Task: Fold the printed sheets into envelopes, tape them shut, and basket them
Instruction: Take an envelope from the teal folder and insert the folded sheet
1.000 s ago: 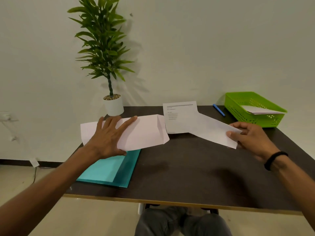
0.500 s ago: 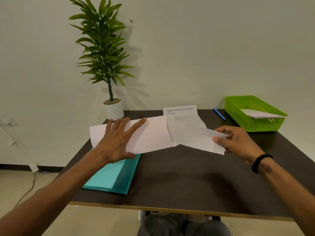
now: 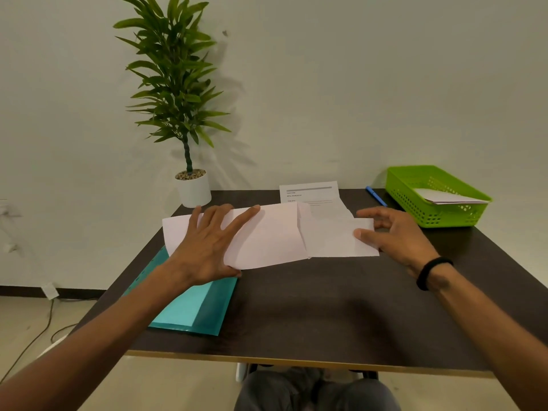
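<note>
On the dark table (image 3: 326, 307): our left hand (image 3: 207, 244) spread flat on the envelope (image 3: 267, 235); our right hand (image 3: 397, 235) pinching the folded sheet (image 3: 332, 238). Nearby: teal folder (image 3: 192, 310), potted plant (image 3: 192, 185), blue pen (image 3: 375, 195), green basket (image 3: 415, 185) holding paper.

Office-type room, plain desk setup. Dark table (image 3: 326, 307) against bare white wall (image 3: 355, 84). Potted plant (image 3: 178, 93) at back, green basket (image 3: 415, 200) with paper in it, blue pen (image 3: 376, 196), teal folder (image 3: 195, 310), printed sheet (image 3: 311, 192). Cable (image 3: 32, 342) on tiled floor (image 3: 26, 318).
</note>
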A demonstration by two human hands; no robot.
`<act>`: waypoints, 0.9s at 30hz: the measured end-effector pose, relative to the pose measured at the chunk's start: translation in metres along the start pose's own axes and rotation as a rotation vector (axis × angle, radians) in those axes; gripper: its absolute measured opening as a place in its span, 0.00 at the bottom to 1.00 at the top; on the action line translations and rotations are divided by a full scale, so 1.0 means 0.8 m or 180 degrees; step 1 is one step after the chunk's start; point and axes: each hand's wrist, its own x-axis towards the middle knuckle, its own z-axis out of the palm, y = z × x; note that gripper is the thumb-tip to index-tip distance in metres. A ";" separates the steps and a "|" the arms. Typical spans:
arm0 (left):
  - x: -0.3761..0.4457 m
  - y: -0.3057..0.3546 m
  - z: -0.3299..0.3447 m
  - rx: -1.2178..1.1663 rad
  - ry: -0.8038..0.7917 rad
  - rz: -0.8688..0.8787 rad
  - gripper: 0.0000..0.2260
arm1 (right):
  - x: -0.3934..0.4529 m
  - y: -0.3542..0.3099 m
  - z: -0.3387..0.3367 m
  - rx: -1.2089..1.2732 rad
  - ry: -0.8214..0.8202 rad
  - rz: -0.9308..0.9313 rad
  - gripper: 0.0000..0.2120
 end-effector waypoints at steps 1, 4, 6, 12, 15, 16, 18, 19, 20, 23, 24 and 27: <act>0.001 0.003 0.000 -0.0030 -0.0016 -0.0021 0.57 | 0.000 -0.003 0.006 0.0222 0.0129 0.0024 0.22; 0.006 0.012 -0.001 -0.0142 -0.0082 -0.0090 0.57 | 0.001 -0.009 0.021 0.0762 0.0463 0.0152 0.25; 0.009 0.018 -0.002 -0.0185 -0.0098 -0.0123 0.57 | 0.001 -0.012 0.031 0.0834 0.0658 0.0185 0.24; 0.016 0.031 -0.003 -0.0220 -0.0099 -0.0101 0.55 | -0.012 -0.026 0.056 0.1036 0.0649 0.0078 0.15; 0.018 0.035 -0.003 -0.0151 -0.0183 -0.0159 0.55 | -0.020 -0.027 0.056 0.1076 0.0454 -0.0020 0.12; 0.018 0.034 -0.001 -0.0150 -0.0207 -0.0167 0.55 | -0.023 -0.026 0.054 0.1047 0.0409 -0.0039 0.12; 0.017 0.034 0.001 -0.0184 -0.0204 -0.0150 0.55 | -0.027 -0.026 0.049 0.0945 0.0387 -0.0106 0.12; 0.016 0.035 0.001 -0.0192 -0.0204 -0.0139 0.55 | -0.029 -0.025 0.047 0.0893 0.0425 -0.0170 0.12; 0.016 0.036 0.002 -0.0179 -0.0230 -0.0139 0.55 | -0.030 -0.026 0.046 0.0833 0.0506 -0.0231 0.11; 0.017 0.044 0.001 -0.0093 -0.0318 -0.0120 0.55 | -0.030 -0.026 0.048 0.0803 0.0736 -0.0247 0.10; 0.017 0.047 -0.001 -0.0087 -0.0324 -0.0099 0.55 | -0.030 -0.026 0.049 0.0839 0.0741 -0.0200 0.10; 0.018 0.056 -0.004 -0.0109 -0.0324 -0.0016 0.54 | -0.031 -0.028 0.051 0.0811 0.0659 -0.0158 0.09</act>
